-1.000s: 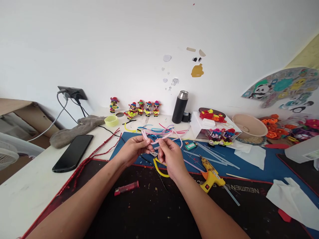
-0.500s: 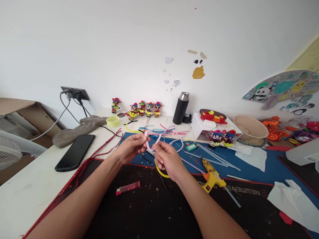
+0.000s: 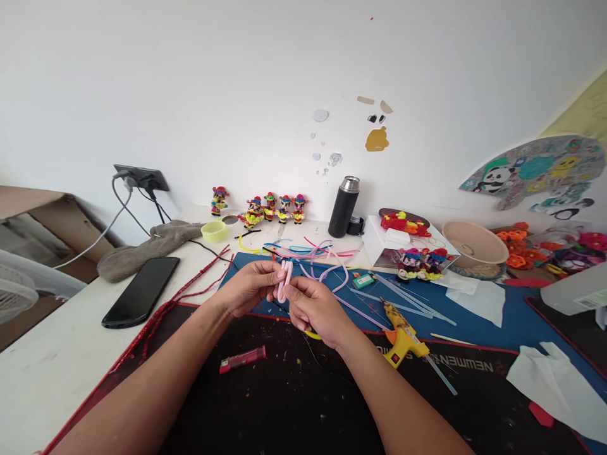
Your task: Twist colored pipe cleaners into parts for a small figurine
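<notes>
Between my hands is a pale pink pipe cleaner (image 3: 284, 282), bent back on itself into a narrow, upright fold. My left hand (image 3: 253, 284) pinches it from the left with thumb and fingers. From the right, my right hand (image 3: 315, 309) grips its lower part, fingers curled. A bit of yellow pipe cleaner (image 3: 313, 335) shows beneath the right hand. Behind the hands lie loose pink and lilac pipe cleaners (image 3: 339, 272) on the blue mat (image 3: 327, 303). A red lighter (image 3: 243, 359) rests on the black mat (image 3: 256, 411) below my hands.
On the right lies a yellow glue gun (image 3: 403, 335), with clear glue sticks (image 3: 412, 300) behind it. A black phone (image 3: 141, 292) and red twisted strands (image 3: 165, 306) are at left. Several small figures (image 3: 283, 210) and a black thermos (image 3: 344, 207) stand by the wall.
The pink pipe cleaner has gone from a wide U to a tight fold as my hands came together. My right hand has shifted slightly left.
</notes>
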A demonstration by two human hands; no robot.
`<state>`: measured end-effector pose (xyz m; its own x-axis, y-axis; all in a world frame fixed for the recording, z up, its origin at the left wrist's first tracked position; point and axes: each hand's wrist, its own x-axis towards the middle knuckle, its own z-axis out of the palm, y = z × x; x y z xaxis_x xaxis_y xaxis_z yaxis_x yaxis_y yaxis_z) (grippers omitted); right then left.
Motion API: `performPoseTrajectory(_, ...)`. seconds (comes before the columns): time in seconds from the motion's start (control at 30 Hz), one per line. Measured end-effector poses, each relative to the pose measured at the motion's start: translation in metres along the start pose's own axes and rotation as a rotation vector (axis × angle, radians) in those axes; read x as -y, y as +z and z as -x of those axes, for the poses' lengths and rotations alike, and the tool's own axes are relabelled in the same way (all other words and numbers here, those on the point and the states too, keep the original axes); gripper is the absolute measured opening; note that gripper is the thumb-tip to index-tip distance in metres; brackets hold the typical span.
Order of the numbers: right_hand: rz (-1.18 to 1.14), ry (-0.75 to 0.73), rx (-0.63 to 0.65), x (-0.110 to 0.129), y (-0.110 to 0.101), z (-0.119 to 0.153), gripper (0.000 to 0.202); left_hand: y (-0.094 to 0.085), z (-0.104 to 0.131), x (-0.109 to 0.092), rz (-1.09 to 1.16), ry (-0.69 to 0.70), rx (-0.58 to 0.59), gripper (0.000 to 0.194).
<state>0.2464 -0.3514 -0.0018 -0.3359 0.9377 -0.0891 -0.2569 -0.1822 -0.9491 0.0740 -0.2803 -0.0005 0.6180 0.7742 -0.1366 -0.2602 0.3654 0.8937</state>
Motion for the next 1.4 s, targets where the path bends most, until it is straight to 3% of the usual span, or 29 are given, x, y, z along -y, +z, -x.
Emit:
performPoseTrajectory(0.47, -0.097, 0.071, 0.090, -0.002, -0.002, 0.002, 0.045, -0.002, 0.003, 0.001, 0.044, -0.050, -0.019, 0.045)
performPoseTrajectory(0.63, -0.080, 0.078, 0.055, -0.004, 0.000, 0.001, 0.048, 0.000, 0.002, 0.000, 0.016, -0.028, -0.008, 0.038)
performPoseTrajectory(0.73, -0.019, 0.068, -0.022, -0.006, 0.001, -0.002, 0.048, 0.000, 0.000, 0.001, 0.037, 0.029, -0.068, 0.037)
performPoseTrajectory(0.93, 0.292, -0.049, -0.202, -0.015, -0.003, -0.007, 0.044, 0.000, -0.005, 0.002, -0.030, 0.214, -0.256, 0.037)
performPoseTrajectory(1.07, 0.792, -0.208, -0.294, -0.019, -0.002, -0.003, 0.035, 0.003, -0.005, 0.004, -0.143, 0.322, -0.302, 0.036)
performPoseTrajectory(1.17, 1.114, -0.248, -0.341, -0.019, 0.001, 0.000, 0.032, 0.007, -0.005, 0.008, -0.218, 0.353, -0.316, 0.035)
performPoseTrajectory(1.4, 1.270, -0.205, -0.370, -0.016, 0.002, -0.001, 0.033, 0.013, -0.005, 0.014, -0.240, 0.351, -0.351, 0.036)
